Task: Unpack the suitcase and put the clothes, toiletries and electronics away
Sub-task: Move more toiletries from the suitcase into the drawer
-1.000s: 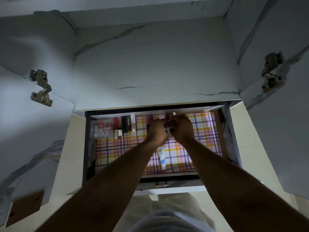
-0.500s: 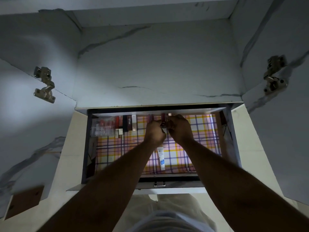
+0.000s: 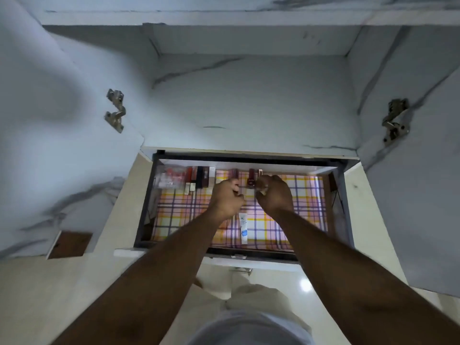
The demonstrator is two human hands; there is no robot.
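The open drawer (image 3: 145, 207), lined with plaid paper, holds toiletries. Lipsticks and small boxes (image 3: 199, 176) stand along its back left. A dark red bottle (image 3: 251, 177) stands at the back middle, and a white tube (image 3: 243, 227) lies on the liner. My left hand (image 3: 227, 199) is curled just left of the red bottle and pinches a thin dark item (image 3: 241, 187). My right hand (image 3: 275, 194) is curled just right of the bottle, with a small pale item (image 3: 261, 191) showing at its fingertips. Both hands hover over the back of the drawer.
A marble-patterned shelf (image 3: 249, 108) lies above the drawer. Open cabinet doors with metal hinges (image 3: 115, 110) (image 3: 395, 122) stand at both sides. The drawer front and its latch (image 3: 238, 257) are near my legs. Pale floor tiles (image 3: 306, 282) show below.
My hands were pressed together over one small item and have now drawn slightly apart, showing the red bottle between them. The view has tilted up a little.
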